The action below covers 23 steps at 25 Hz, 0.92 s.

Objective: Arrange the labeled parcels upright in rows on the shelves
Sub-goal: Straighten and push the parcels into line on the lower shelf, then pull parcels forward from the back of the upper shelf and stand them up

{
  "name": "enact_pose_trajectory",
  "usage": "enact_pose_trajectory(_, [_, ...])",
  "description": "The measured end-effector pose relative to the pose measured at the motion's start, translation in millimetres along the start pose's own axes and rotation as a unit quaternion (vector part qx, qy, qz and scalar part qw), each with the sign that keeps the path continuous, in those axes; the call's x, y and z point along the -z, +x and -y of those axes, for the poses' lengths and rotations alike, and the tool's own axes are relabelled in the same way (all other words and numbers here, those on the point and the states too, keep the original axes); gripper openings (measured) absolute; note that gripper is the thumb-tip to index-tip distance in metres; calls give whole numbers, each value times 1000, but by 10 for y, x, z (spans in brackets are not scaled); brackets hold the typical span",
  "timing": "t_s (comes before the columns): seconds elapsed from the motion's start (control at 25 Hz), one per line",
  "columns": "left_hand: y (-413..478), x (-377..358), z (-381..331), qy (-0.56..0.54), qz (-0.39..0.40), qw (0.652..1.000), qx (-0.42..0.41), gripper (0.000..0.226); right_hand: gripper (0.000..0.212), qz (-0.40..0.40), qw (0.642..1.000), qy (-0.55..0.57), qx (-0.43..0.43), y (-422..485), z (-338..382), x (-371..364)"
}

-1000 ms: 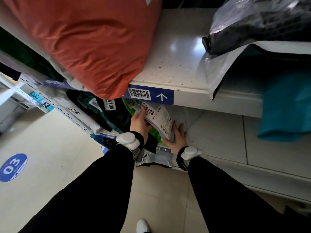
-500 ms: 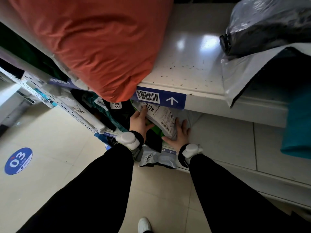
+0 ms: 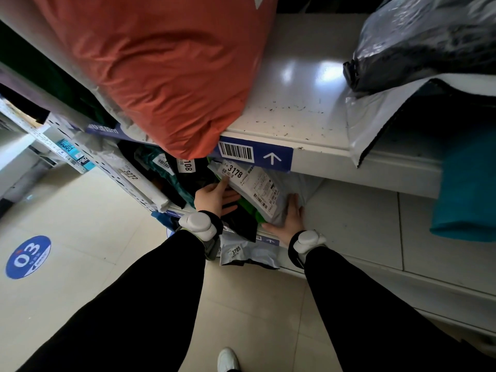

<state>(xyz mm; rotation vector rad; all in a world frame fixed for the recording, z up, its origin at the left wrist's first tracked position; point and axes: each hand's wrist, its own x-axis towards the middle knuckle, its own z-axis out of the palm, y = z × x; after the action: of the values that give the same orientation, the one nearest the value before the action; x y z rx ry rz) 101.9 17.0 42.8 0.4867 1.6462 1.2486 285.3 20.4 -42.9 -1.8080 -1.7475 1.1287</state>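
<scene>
**Reporter:** Where does the grey parcel marked 3178 [image 3: 252, 187] stand?

**Worker:** On the lower shelf [image 3: 354, 221], tilted, its top tucked under the blue barcode strip [image 3: 255, 154] of the upper shelf [image 3: 295, 103]. A green parcel [image 3: 249, 210] and a black parcel labelled 108 [image 3: 193, 173] crowd its left side.

**Reporter:** And your hands?

**Worker:** Both are spread, gripping nothing. My left hand [image 3: 214, 198] lies against the parcel's labelled face, forefinger touching the 3178 sticker. My right hand [image 3: 290, 221] presses flat against its lower right end, fingers straight.

**Reporter:** What else is in view?

**Worker:** A bulging orange parcel [image 3: 166, 71] overhangs the upper shelf above my left hand. A grey parcel marked 3705 [image 3: 243, 253] juts out just below my wrists.
</scene>
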Motion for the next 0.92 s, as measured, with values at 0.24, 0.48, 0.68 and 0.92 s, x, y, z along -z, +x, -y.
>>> enact_pose_trajectory(0.24, [-82, -1, 35, -21, 18, 1000, 10, 19, 114, 6, 997, -73, -35, -64, -57, 69])
enact_pose_trajectory(0.48, [-229, -63, 102, 13, 50, 999, 14, 4, 104, 5, 993, -115, -29, -179, -47, 229])
enact_pose_trajectory(0.68, [-357, -88, 53, 16, 59, 998, 13, 11, 88, 12, 994, -105, -14, -304, 34, 319])
enact_pose_trajectory(0.92, [-608, -117, -82, 22, 72, 997, -6, 6, 75, 49, 996, -73, 21, -515, 277, 398])
